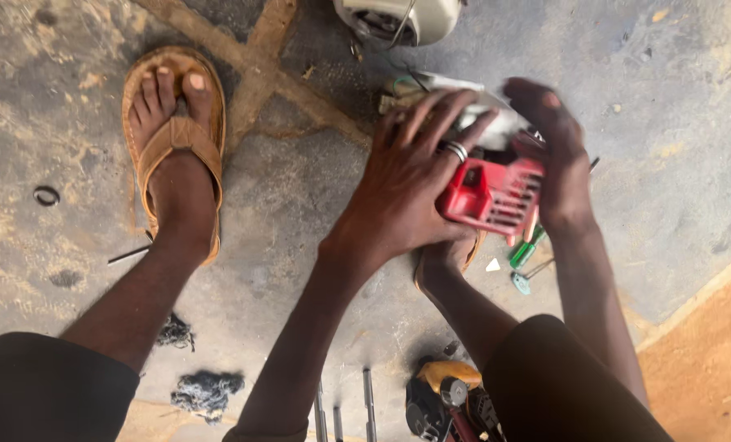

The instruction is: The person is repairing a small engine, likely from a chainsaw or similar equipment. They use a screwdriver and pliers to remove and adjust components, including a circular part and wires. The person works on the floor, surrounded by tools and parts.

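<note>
My left hand [410, 176], a ring on one finger, lies spread over a red slotted plastic housing [492, 195] on a small machine with white parts [496, 123] on the floor. My right hand [555, 151] presses against the same housing from its right side, fingers up and blurred. Both hands are on it; what lies beneath my palms is hidden.
My left foot in a tan sandal [175, 135] rests on the stained concrete floor; my right foot is under the machine. A green-handled screwdriver [526, 252], a rubber ring [46, 196], grey rag scraps [206, 391], metal rods [368, 403], a yellow-black part [443, 397] and a white casing [398, 18] lie around.
</note>
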### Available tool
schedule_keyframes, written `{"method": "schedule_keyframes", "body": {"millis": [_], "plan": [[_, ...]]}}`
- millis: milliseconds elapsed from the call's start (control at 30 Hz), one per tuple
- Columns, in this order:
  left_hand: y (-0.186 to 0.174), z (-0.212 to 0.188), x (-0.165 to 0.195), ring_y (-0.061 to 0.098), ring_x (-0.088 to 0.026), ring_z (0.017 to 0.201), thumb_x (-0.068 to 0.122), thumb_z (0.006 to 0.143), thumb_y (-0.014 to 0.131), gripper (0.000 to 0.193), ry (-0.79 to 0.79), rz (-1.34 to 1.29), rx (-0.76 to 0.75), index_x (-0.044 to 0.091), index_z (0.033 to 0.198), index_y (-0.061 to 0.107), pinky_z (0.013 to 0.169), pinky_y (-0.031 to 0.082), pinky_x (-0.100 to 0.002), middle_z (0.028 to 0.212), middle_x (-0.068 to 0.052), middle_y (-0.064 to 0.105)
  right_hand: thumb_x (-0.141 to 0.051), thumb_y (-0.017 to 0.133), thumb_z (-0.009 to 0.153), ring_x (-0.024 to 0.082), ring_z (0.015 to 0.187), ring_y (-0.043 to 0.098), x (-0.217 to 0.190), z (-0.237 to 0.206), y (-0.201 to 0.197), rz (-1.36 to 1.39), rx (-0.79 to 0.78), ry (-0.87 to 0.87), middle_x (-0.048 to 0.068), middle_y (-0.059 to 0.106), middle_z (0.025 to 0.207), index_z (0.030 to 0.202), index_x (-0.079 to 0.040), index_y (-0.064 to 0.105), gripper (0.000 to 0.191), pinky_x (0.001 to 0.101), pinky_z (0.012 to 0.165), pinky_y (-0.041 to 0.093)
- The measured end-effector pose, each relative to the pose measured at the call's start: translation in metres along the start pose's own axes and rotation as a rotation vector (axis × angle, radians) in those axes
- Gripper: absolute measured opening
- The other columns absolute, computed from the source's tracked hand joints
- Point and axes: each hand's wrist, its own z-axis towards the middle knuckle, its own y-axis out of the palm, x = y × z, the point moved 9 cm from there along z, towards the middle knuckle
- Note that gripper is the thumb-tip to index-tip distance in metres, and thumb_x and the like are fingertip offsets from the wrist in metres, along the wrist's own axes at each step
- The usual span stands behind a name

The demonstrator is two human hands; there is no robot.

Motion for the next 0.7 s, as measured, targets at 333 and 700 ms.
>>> {"method": "schedule_keyframes", "body": {"millis": [333, 700], "plan": [[0.004, -0.005, -0.017, 0.019, -0.031, 0.160, 0.049, 0.044, 0.101, 0.141, 0.046, -0.031, 0.037, 0.038, 0.161, 0.022, 0.136, 0.016, -0.060, 0.170, -0.004, 0.019, -0.071, 0.064, 0.094, 0.039, 0.154, 0.043, 0.002, -0.017, -0.028, -0.146, -0.012, -0.092, 0.021, 0.046, 0.160, 0.153, -0.004, 0.046, 0.090, 0.0537, 0.123, 0.039], [0.006, -0.024, -0.048, 0.025, -0.033, 0.158, 0.047, 0.032, 0.106, 0.135, 0.212, -0.239, 0.213, 0.042, 0.150, 0.040, 0.131, 0.026, -0.062, 0.168, -0.004, 0.021, -0.032, 0.096, 0.082, 0.023, 0.130, 0.053, 0.036, -0.048, -0.015, 0.176, -0.195, -0.097, 0.012, 0.052, 0.138, 0.158, 0.003, 0.037, 0.102, 0.0373, 0.118, 0.049]]}}
